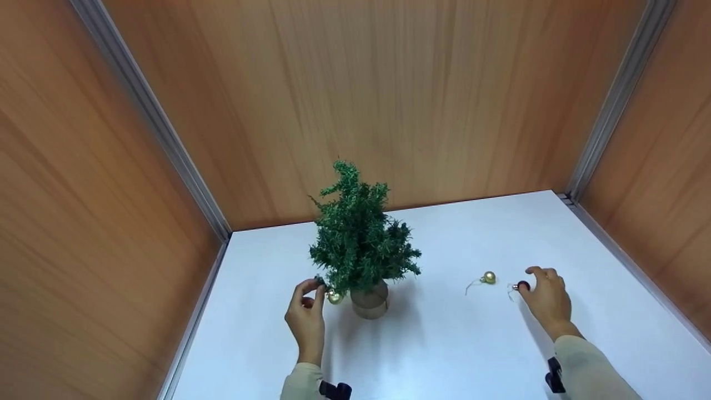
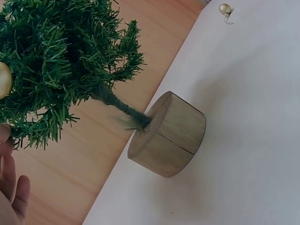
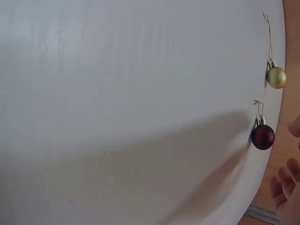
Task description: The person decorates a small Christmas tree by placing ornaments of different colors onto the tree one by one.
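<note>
A small green artificial Christmas tree (image 1: pixel 361 239) stands upright on a round wooden base (image 2: pixel 176 136). At its lower left, my left hand (image 1: pixel 307 319) pinches a branch tip between thumb and forefinger. Right beside those fingertips hangs a gold bauble (image 1: pixel 334 297) against the tree; only part of it shows in the left wrist view. Over on the right, my right hand (image 1: pixel 547 303) is spread with bent fingers around a dark red bauble (image 3: pixel 263 137) lying on the table. A gap shows between that bauble and the fingers (image 3: pixel 294 126) in the right wrist view.
Another gold bauble (image 1: pixel 489 277) with a string loop lies on the white table (image 1: pixel 444 355), between the tree and my right hand. Wood-grain panels (image 1: pixel 389 100) with grey metal corner posts (image 1: pixel 614 100) enclose the table at the back and sides.
</note>
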`<state>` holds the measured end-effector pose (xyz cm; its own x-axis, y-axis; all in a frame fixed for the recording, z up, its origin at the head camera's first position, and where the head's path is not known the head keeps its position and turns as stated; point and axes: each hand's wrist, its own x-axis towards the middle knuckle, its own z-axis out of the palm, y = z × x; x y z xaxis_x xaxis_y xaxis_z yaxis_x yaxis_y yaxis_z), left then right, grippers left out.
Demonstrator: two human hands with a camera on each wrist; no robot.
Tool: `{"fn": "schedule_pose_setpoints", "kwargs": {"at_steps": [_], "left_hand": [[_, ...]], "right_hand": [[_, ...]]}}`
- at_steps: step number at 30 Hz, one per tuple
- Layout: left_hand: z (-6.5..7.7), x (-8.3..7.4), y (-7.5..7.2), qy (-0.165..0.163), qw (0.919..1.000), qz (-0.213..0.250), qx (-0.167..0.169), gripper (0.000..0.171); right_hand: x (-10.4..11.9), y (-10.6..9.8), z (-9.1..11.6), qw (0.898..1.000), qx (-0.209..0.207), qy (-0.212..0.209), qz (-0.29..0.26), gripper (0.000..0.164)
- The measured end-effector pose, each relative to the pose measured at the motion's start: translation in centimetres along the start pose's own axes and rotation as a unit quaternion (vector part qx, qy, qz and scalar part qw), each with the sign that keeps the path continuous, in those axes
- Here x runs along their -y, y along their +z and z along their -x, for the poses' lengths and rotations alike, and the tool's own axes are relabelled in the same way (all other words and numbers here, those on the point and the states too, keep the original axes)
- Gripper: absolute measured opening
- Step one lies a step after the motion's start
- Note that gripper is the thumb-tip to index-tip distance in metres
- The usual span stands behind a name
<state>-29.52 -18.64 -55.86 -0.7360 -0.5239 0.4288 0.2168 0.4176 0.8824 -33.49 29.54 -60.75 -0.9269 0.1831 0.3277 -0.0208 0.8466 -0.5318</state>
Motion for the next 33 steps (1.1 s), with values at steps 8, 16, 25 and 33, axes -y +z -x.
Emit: {"fn": "schedule_pose_setpoints", "kwargs": {"at_steps": [8,16,25,33], "left_hand": [[-0.4,0.0,0.2,0.015,0.9998,-0.013,-0.006,0.015],[-0.4,0.5,0.4,0.009,0.9997,-0.015,-0.016,0.014],[-0.7,0.6,0.6,0.003,0.9997,-0.018,-0.016,0.013],[-0.9,0.6,0.8,-0.002,0.9995,-0.027,-0.017,0.013]], "right_hand": [[-0.5,-0.7,-0.9,0.999,0.051,0.001,-0.007,0.045],[-0.9,-0.3,-1.8,0.997,0.073,-0.006,0.006,0.041],[-1.9,-0.5,-1.9,0.993,0.111,0.016,0.021,0.043],[-2.2,0.0,-1.6,0.994,0.108,0.000,0.021,0.041]]}}
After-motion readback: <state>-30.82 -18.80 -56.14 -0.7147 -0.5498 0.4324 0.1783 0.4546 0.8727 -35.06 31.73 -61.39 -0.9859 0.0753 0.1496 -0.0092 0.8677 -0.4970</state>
